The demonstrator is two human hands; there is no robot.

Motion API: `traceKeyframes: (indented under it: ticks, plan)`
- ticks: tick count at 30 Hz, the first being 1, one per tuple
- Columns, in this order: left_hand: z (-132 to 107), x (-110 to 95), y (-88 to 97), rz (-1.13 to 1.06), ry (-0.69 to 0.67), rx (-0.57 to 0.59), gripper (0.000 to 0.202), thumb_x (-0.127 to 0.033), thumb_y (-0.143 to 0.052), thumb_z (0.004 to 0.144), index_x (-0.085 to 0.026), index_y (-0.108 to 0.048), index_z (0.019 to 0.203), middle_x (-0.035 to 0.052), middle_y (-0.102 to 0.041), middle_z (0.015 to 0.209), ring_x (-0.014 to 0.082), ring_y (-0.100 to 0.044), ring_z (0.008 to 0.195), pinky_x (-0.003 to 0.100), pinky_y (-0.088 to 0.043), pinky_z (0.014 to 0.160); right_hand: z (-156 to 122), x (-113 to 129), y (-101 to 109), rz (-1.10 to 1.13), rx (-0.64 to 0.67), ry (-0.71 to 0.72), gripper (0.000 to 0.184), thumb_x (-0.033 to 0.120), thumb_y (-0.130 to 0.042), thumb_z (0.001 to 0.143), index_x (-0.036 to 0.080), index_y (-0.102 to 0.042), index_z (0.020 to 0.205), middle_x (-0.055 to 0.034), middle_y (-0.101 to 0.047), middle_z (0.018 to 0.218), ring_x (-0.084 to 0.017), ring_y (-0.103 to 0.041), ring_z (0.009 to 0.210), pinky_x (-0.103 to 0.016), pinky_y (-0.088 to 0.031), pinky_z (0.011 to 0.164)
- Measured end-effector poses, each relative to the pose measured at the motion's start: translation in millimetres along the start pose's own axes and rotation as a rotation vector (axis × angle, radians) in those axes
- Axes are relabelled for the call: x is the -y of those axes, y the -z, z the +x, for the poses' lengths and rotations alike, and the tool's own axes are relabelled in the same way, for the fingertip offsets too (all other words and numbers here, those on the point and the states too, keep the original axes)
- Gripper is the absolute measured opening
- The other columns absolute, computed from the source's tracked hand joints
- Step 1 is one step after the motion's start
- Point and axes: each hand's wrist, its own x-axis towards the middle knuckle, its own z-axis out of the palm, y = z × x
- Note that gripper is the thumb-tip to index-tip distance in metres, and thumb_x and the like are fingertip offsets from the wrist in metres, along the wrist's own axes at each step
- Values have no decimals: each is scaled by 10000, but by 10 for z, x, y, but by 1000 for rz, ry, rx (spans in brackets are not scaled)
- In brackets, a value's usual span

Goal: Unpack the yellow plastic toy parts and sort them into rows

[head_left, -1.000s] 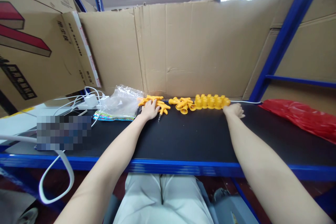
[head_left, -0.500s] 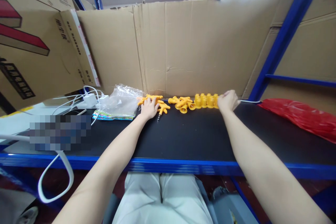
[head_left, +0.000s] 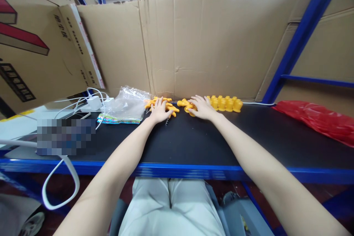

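Spread fingers of my left hand (head_left: 159, 111) rest over several orange-yellow hand-shaped plastic pieces (head_left: 173, 109) with thin metal spirals hanging from them. My right hand (head_left: 203, 107) is open too, palm down over a small pile of similar yellow pieces (head_left: 182, 103) and cups, partly hiding them. Just right of that hand stand rows of yellow plastic cups (head_left: 227, 104), packed close together against the cardboard. Neither hand has its fingers closed around anything.
A clear plastic bag (head_left: 128, 105) lies left of my left hand, near white chargers (head_left: 94, 103) and cables. At the right is a red plastic bag (head_left: 318, 120). A cardboard sheet (head_left: 215, 44) rises behind the black tabletop (head_left: 190, 143), whose front edge is blue.
My right hand has left the right end of the cup rows and moved left over the loose pile, its fingers spreading. The rows now reach further right. My left hand has barely moved.
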Motion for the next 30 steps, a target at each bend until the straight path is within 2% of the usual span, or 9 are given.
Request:
traceKeyframes:
  ticks: [4, 8, 12, 17, 21, 25, 28, 30]
  plan:
    - [-26, -21, 40, -23, -145, 2, 431, -372, -571, 743, -195, -515, 1132, 125, -272, 1503, 321, -205, 1397, 587, -208, 1088, -12, 38, -12, 15, 139, -34, 519, 381, -525, 849, 242, -473, 1347, -118, -513, 1350, -315, -437, 1250, -525, -317, 993]
    - [5, 30, -23, 16, -292, 17, 184, -245, -508, 783, -199, -584, 944, 92, -334, 1471, 274, -245, 1383, 515, -262, 1094, -5, 65, -27, -24, 116, -25, 439, 368, -506, 869, 216, -529, 1280, -144, -555, 1283, -318, -492, 1179, -502, -357, 933]
    - [36, 49, -121, 54, -255, 66, 264, -316, -483, 838, -180, -575, 1045, 123, -272, 1506, 299, -187, 1406, 547, -247, 1097, 14, 73, -55, -37, 54, 37, 308, 298, -448, 897, 220, -600, 1153, -128, -595, 1209, -288, -511, 1138, -485, -329, 934]
    - [3, -13, -149, 67, -173, 119, 387, -395, -447, 875, -196, -530, 1197, 137, -268, 1510, 311, -200, 1404, 590, -204, 1097, 22, 76, -19, -4, -90, 74, 306, 188, -426, 874, 233, -619, 1108, -100, -639, 1112, -255, -541, 1039, -447, -299, 933]
    - [-17, -82, -47, 11, -173, 44, 346, -372, -373, 915, -230, -593, 1141, 90, -319, 1496, 299, -236, 1391, 615, -192, 1081, 26, 130, 67, 37, -197, 115, 330, 168, -408, 877, 224, -631, 1114, -85, -650, 1031, -230, -548, 962, -407, -284, 917]
    - [19, -182, 82, -181, -242, -99, 389, -363, -339, 934, -184, -671, 1029, 87, -564, 1279, 231, -446, 1248, 452, -263, 1107, 32, 266, 153, 63, -284, 142, 370, 169, -400, 888, 212, -625, 1179, -88, -641, 1032, -223, -541, 965, -390, -288, 894]
    - [43, -277, 121, -475, -264, -64, 443, -398, -311, 943, -150, -671, 1016, 91, -648, 1109, 197, -553, 1094, 357, -377, 1033, 34, 410, 191, 66, -320, 184, 411, 158, -385, 898, 235, -591, 1245, -89, -635, 1069, -224, -539, 991, -410, -278, 918]
    - [45, -334, 117, -658, -205, -17, 477, -452, -317, 934, -131, -669, 943, 91, -669, 989, 193, -586, 993, 343, -435, 960, 34, 499, 198, 68, -326, 226, 441, 148, -380, 898, 252, -559, 1287, -88, -631, 1095, -226, -537, 1014, -427, -267, 942]
